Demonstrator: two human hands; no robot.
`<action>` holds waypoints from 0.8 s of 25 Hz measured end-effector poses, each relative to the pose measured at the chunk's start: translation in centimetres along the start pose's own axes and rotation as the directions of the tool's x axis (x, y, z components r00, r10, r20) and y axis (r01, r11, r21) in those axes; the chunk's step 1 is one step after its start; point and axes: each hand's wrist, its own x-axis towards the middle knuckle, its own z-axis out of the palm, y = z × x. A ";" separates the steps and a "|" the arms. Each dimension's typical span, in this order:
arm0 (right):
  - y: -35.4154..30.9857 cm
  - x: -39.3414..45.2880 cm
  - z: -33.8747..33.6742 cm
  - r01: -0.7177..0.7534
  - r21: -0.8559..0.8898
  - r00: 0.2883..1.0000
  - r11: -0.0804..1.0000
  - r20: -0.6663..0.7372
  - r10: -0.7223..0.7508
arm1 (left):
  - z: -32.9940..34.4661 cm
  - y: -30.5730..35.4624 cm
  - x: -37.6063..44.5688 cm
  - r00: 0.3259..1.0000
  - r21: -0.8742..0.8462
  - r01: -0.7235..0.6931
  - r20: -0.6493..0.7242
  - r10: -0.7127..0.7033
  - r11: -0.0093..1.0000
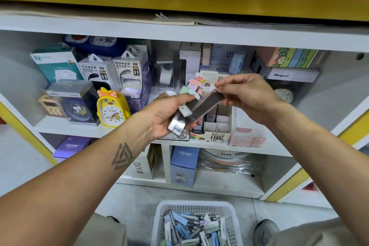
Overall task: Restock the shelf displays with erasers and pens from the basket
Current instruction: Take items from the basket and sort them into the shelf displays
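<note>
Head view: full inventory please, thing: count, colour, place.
basket: one, white, floor at bottom centre
packs in basket: many, blue, white, green, count unclear
held packs: several, grey and pastel, between both hands, count unclear
display box: one, white with dividers, middle shelf behind the hands
duck clock: one, yellow, middle shelf left
power bank boxes: two, white, behind the duck clock
blue box: one, lower shelf centre
shoe: one, grey, bottom right
left hand: grips the bundle of packs
right hand: pinches the top of one grey pack
</note>
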 end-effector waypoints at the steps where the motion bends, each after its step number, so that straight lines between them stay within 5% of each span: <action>1: -0.2 0.1 -0.4 0.017 -0.004 1.000 1.000 -0.019 -0.017 | -0.1 0.0 0.1 1.000 0.009 -0.006 -0.014 0.006 1.000; 11: -0.1 0.6 -2.3 0.149 -0.440 0.986 0.886 -0.004 -0.168 | -0.1 -0.3 0.6 0.994 0.079 -0.073 -0.073 0.079 0.994; 18: 1.6 1.1 -0.5 0.320 -0.808 0.905 0.495 0.107 -0.411 | -0.1 -0.6 0.5 0.998 0.063 -0.048 -0.031 0.050 0.997; 20: 1.7 1.2 -0.5 0.351 -0.812 0.876 0.466 0.110 -0.469 | -0.1 -0.7 0.5 0.999 0.061 -0.041 -0.017 0.042 0.997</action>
